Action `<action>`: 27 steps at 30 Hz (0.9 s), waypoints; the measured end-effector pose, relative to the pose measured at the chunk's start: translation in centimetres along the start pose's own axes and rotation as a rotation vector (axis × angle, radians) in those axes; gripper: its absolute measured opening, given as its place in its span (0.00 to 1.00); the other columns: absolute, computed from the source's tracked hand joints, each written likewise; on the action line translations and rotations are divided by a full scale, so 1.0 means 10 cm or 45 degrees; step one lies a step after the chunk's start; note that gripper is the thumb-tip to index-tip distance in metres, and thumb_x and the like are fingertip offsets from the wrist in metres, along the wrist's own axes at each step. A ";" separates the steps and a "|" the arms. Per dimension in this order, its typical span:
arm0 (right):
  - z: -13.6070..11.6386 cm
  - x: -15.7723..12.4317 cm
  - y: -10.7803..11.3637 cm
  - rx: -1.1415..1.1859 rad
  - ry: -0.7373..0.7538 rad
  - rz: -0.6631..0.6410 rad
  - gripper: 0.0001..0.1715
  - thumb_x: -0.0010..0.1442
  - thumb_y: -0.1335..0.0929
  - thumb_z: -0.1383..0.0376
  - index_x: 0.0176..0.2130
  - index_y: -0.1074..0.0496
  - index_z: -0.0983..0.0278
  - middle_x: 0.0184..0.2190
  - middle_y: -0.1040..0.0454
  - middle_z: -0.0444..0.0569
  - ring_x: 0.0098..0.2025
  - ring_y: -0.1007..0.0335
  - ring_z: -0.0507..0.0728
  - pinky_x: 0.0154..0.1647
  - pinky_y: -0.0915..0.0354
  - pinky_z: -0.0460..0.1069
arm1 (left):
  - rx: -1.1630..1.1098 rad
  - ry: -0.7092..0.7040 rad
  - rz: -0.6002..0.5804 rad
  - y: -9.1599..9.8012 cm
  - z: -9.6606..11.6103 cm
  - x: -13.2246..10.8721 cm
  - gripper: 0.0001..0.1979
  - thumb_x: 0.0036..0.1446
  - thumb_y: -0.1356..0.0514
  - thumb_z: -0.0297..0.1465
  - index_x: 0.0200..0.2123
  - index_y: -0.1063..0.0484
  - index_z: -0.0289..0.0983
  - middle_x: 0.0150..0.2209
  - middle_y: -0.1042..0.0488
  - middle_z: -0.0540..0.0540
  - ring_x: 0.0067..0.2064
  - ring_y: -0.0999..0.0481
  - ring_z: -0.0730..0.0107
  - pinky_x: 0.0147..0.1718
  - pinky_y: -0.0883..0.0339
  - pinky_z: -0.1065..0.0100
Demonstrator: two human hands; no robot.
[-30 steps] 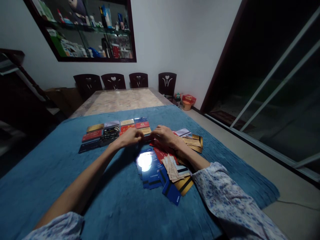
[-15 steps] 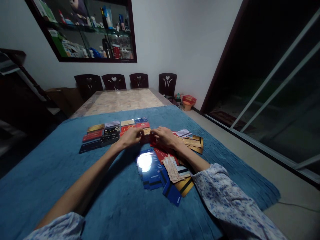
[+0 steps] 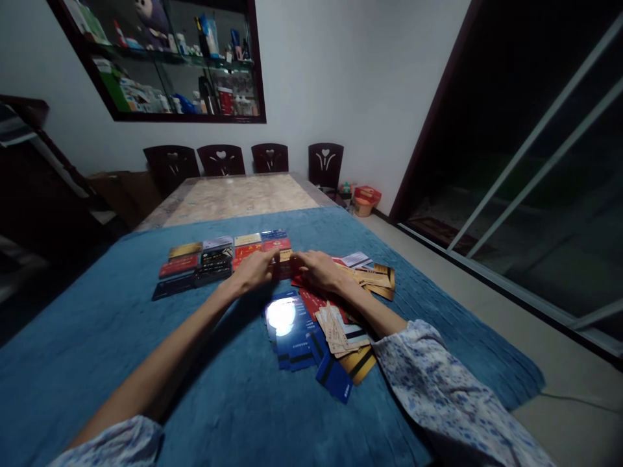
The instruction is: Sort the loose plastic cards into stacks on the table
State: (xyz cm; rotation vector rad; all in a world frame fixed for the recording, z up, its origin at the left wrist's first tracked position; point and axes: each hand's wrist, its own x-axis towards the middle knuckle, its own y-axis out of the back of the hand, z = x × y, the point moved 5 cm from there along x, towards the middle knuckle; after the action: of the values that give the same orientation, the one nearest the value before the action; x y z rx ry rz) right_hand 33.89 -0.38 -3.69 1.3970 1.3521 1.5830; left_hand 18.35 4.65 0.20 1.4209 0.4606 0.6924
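Both hands meet at the right-hand column of laid-out cards. My left hand is closed, its fingertips at the left edge of a dark red card. From the other side my right hand curls its fingers toward the same card's right edge. Above that card lie a gold strip, a red card and a blue one. Black cards and red cards overlap in columns farther left. Loose blue cards, beige cards and gold cards spread below and beside my right wrist.
A blue cloth covers the near part of the table. Beyond it shows the bare marble-like tabletop, with dark chairs behind. A red box stands on the floor at right. A wall cabinet hangs at upper left.
Both hands stay almost in place around the dark red card, with only a slight shift of the fingers. The cards lie as before.
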 end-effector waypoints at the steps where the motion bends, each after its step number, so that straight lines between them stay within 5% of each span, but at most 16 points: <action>1: 0.00 0.00 0.01 0.008 0.017 0.016 0.24 0.63 0.33 0.69 0.59 0.32 0.62 0.43 0.22 0.54 0.43 0.28 0.59 0.42 0.39 0.49 | -0.009 0.000 0.001 0.00 0.00 0.00 0.15 0.56 0.44 0.25 0.47 0.26 0.38 0.36 0.19 0.43 0.41 0.19 0.57 0.36 0.33 0.68; 27: 0.04 -0.03 -0.03 0.091 0.046 -0.110 0.34 0.58 0.33 0.69 0.63 0.36 0.68 0.49 0.27 0.58 0.49 0.30 0.61 0.50 0.36 0.53 | 0.198 -0.011 -0.127 -0.18 0.17 -0.06 0.17 0.59 0.43 0.31 0.51 0.36 0.33 0.53 0.27 0.30 0.54 0.25 0.47 0.49 0.30 0.55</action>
State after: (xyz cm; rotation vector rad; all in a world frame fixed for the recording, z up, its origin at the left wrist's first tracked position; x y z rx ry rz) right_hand 34.29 -0.47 -4.10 1.3386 1.4832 1.5234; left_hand 19.37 2.96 -1.40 1.5346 0.5847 0.5796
